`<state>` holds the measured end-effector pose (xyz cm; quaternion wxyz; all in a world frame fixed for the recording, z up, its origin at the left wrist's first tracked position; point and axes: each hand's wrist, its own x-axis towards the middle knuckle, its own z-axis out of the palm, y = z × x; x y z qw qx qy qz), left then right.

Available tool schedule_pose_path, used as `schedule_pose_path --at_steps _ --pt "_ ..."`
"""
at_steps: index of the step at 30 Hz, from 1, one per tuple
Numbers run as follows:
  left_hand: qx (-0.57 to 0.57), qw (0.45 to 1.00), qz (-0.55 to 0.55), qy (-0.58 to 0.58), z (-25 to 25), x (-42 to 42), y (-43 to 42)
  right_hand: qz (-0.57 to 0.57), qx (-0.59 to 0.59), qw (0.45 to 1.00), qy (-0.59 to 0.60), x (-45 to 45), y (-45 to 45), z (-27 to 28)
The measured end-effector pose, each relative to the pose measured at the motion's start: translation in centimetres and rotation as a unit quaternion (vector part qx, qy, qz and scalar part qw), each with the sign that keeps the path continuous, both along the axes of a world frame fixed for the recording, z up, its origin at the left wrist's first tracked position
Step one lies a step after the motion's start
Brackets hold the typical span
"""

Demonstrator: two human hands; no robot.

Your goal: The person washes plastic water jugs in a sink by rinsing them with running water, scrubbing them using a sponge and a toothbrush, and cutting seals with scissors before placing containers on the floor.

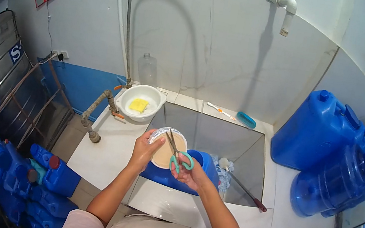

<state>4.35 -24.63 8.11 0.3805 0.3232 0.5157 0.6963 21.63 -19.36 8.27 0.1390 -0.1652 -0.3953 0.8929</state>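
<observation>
My left hand (144,150) is closed on the rim of a round tub (163,153) with a tan inside or lid and a white printed edge. My right hand (189,175) grips scissors (176,156) by their teal handles. The scissors' blades are slightly apart and point up over the tub's face. Both hands are above a blue container (206,161) standing in the sink basin. Whether the blades touch the tub I cannot tell.
A white basin (158,110) holds a yellow sponge (138,105). Behind the sink lie a toothbrush (220,111) and a blue brush (245,120). Large blue jugs (314,131) stand right. A dark-handled brush (246,191) leans in the sink. Blue containers (56,175) sit lower left.
</observation>
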Motion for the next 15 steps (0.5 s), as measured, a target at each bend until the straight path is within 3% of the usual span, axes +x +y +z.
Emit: schedule_pose_path --at_steps 9,12,15 --pt "-0.034 0.999 -0.014 0.034 3.7 0.8 0.6 -0.010 -0.079 0.994 0.078 0.1 -0.1 -1.7" --pt "-0.046 0.998 -0.025 0.027 3.8 0.9 1.2 -0.019 -0.114 0.983 0.145 -0.1 -0.1 -2.3" --pt "-0.067 0.997 -0.023 0.041 3.1 0.9 1.9 -0.014 -0.132 0.982 0.136 0.2 0.6 -2.6"
